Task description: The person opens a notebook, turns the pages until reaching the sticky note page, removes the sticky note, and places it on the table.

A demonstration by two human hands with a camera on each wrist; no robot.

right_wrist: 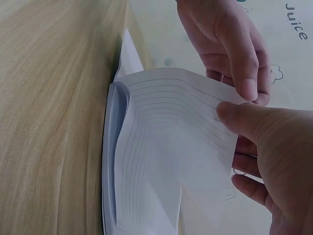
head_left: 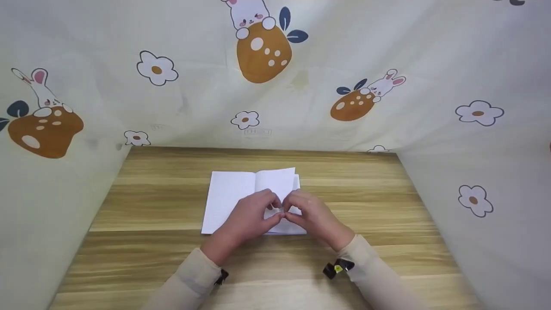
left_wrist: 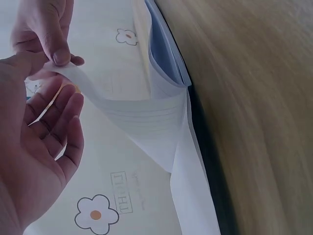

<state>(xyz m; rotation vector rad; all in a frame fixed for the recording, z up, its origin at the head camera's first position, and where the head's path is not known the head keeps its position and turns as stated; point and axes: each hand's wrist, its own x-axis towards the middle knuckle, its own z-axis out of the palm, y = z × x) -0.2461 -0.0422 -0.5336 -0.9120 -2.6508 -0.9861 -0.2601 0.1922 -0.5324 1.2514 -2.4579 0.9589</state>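
Note:
An open notebook (head_left: 230, 193) with white ruled pages lies on the table. One right-hand page (right_wrist: 166, 112) is lifted and curves up away from the pages below it. My left hand (head_left: 252, 215) pinches the edge of this page between thumb and fingers, its other fingers loosely bent. Close beside it, my right hand (head_left: 314, 213) pinches the same edge, and the two thumb tips nearly meet. In the right wrist view, faint printed lines run across the raised sheet. Both hands cover part of the notebook's right side in the head view.
The wood-grain table (head_left: 163, 193) extends around the notebook. A pale curtain (head_left: 193, 99) printed with rabbits and flowers encloses its back and sides. Black straps with small devices (head_left: 338, 268) sit at the sleeve cuffs.

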